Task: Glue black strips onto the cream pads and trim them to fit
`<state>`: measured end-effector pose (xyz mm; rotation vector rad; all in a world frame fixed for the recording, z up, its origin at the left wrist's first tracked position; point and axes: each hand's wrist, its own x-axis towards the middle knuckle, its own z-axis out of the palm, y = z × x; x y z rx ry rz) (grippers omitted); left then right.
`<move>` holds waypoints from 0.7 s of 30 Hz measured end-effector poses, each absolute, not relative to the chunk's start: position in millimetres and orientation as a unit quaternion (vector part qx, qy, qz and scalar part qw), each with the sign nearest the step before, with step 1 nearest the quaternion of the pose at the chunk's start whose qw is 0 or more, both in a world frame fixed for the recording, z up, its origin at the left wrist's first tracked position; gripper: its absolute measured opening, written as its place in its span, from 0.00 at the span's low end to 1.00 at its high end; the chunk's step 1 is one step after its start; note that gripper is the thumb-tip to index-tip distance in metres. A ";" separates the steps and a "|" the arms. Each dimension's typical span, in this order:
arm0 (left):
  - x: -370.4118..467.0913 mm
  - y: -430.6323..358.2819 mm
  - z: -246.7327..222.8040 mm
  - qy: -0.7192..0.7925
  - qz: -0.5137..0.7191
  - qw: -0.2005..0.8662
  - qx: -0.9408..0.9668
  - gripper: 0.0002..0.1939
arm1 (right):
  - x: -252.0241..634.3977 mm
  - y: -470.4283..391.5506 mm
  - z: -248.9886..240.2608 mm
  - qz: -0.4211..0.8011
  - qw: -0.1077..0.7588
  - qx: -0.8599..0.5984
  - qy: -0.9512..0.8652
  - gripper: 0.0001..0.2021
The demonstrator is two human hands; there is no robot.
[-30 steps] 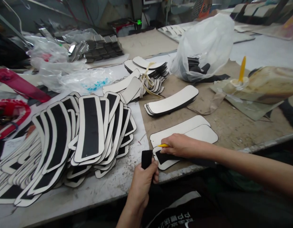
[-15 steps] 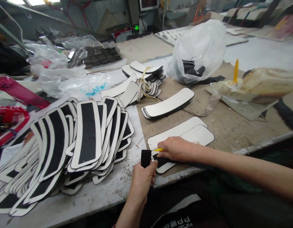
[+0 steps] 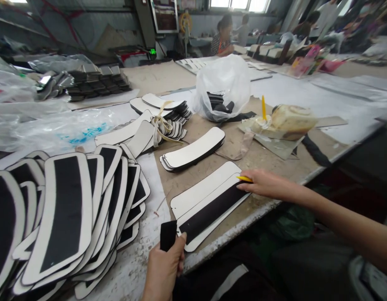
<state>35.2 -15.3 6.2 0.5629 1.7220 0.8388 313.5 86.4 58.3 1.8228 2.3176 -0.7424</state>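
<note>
Left hand (image 3: pixel 166 265) tight round black strip (image 3: pixel 167 235), right hand (image 3: pixel 264 182) round yellow tool (image 3: pixel 244 179) — blue lettering (image 3: pixel 82 134) on clear plastic (image 3: pixel 36 133), illegible.

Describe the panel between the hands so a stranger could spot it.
On the worktable, find the brown sheet. The panel nearest its front edge reaches from left hand to right hand. Its black strip distinguishes it from the plain white panel alongside, and it lies outside the striped heap.

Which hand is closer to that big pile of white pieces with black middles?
Left. The left hand, holding a black strip, is beside the pile, not touching it. The right hand, holding a yellow stick, is farther off, at the far end of another piece.
</note>
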 end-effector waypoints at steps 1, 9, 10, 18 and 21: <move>35.9 -15.6 6.2 0.728 0.356 0.536 0.238 0.19 | 311.1 86.8 54.3 -0.216 0.059 0.612 0.759 0.13; 35.7 -15.7 6.6 0.734 0.344 0.526 0.256 0.23 | 302.1 90.5 39.9 -0.122 0.120 0.640 0.749 0.15; 35.3 -15.3 6.7 0.735 0.342 0.527 0.255 0.23 | 302.3 91.1 39.3 -0.123 0.120 0.640 0.749 0.15; 37.1 -14.8 7.2 0.747 0.331 0.515 0.258 0.26 | 303.5 94.3 35.1 -0.131 0.120 0.636 0.751 0.17; 37.3 -14.3 8.1 0.750 0.326 0.511 0.266 0.28 | 305.1 95.9 34.5 -0.137 0.120 0.625 0.759 0.17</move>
